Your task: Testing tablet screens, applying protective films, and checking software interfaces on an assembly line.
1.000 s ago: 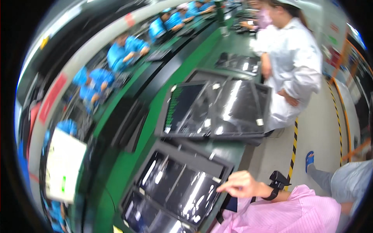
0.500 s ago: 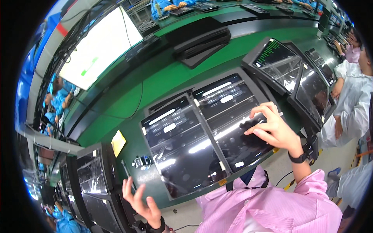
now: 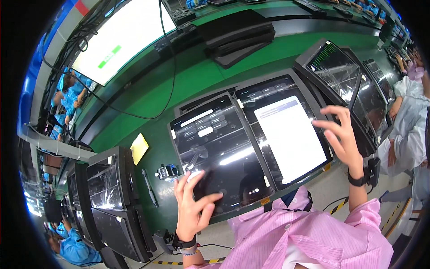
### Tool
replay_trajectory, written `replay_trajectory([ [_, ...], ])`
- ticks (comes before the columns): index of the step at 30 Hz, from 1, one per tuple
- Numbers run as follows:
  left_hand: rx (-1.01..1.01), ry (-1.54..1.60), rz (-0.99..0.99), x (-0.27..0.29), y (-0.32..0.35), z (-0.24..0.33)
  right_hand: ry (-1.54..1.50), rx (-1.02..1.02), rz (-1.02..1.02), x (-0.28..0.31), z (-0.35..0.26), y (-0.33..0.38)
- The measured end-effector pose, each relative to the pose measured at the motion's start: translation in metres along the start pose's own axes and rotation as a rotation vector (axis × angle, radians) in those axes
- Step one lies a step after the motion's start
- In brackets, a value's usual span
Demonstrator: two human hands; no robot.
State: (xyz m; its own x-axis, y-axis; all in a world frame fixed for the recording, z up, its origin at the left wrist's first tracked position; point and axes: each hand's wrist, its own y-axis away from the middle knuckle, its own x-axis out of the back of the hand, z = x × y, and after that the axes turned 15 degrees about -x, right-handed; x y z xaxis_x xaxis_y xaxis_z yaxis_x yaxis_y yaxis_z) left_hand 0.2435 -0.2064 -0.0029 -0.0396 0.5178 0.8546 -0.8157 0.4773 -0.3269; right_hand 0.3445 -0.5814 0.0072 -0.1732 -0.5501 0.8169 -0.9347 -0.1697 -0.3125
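Note:
Two dark-screened tablets lie side by side in a black tray on the green bench. The left tablet (image 3: 215, 150) shows grey tiles near its top. A large white panel fills most of the right tablet (image 3: 291, 139). My left hand (image 3: 193, 206) is over the lower left part of the left tablet, fingers spread, holding nothing. Whether its fingertips touch the glass I cannot tell. At the right tablet's right edge, my right hand (image 3: 344, 136) is held with fingers apart and nothing in them.
Left of the tablets are a pen (image 3: 150, 188), a small watch-like device (image 3: 165, 171) and a yellow paper (image 3: 139, 148). More tablets in black trays stand at left (image 3: 107, 184) and right (image 3: 331, 67). Behind are stacked black trays (image 3: 239, 33), a monitor (image 3: 130, 38) and a hanging cable (image 3: 174, 85).
My left hand has moved from beside the bench edge to over the left tablet. My right hand has shifted right, off the right tablet's middle. A white panel has appeared on that tablet.

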Motion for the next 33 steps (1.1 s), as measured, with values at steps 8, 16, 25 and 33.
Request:
replay_trajectory([
  [8, 0.168, -0.272, 0.376, -0.012, -0.003, -0.003, -0.097, -0.127, 0.029, -0.010, -0.005, 0.059],
  [16, 0.173, -0.350, 0.404, -0.015, 0.016, 0.011, -0.100, 0.026, -0.150, -0.009, 0.002, 0.038],
  [25, 0.281, -0.471, 0.384, -0.013, 0.021, 0.019, -0.072, -0.051, 0.072, -0.010, 0.001, -0.028],
  [33, 0.392, -0.492, 0.309, -0.019, 0.017, 0.008, -0.077, 0.058, -0.125, -0.009, -0.022, -0.002],
])
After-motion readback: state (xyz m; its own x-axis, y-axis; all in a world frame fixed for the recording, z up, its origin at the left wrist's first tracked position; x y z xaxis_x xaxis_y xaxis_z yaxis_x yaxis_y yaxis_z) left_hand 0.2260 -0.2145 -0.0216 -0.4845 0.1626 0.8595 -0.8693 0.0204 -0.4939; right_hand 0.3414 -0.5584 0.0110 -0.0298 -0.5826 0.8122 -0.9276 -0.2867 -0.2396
